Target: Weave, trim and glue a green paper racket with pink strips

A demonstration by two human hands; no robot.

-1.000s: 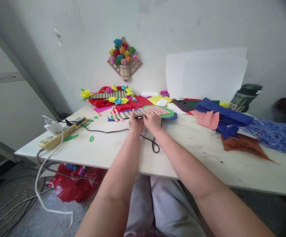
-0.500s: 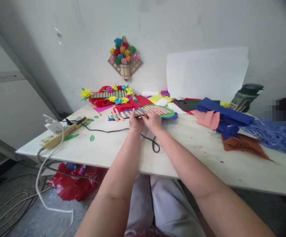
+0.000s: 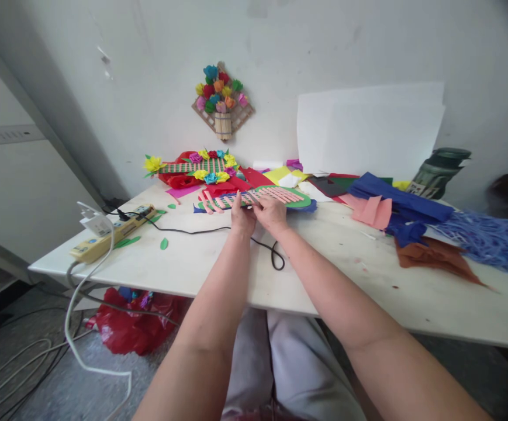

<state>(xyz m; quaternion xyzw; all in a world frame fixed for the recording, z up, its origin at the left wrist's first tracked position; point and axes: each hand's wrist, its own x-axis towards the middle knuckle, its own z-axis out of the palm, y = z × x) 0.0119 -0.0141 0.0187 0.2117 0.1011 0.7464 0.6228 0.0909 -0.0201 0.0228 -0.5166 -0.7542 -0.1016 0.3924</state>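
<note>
While a charger (image 3: 96, 224) sits on the power strip (image 3: 87, 249) at the table's (image 3: 183, 257) left end, green leaves (image 3: 164, 244) lie just beside it, and a red bag (image 3: 124, 327) rests below on the floor. Further right, at the back, is a flowered piece (image 3: 192, 168), with a flower basket (image 3: 223, 126) above it on the wall. At the middle of the table is the woven piece (image 3: 275, 193), pink strips across green. The left hand (image 3: 244, 220) grips its near edge, thumb on top; the right hand (image 3: 272, 214) touches that edge close by, fingers bent, though whether it grips anything I cannot tell. A black cord (image 3: 210, 231) passes beneath the wrists. Rightward come white sheets (image 3: 367, 131) against the wall, pink paper (image 3: 376, 212), brown paper (image 3: 433, 257), a bottle (image 3: 438, 172) and blue strands (image 3: 494, 240).
</note>
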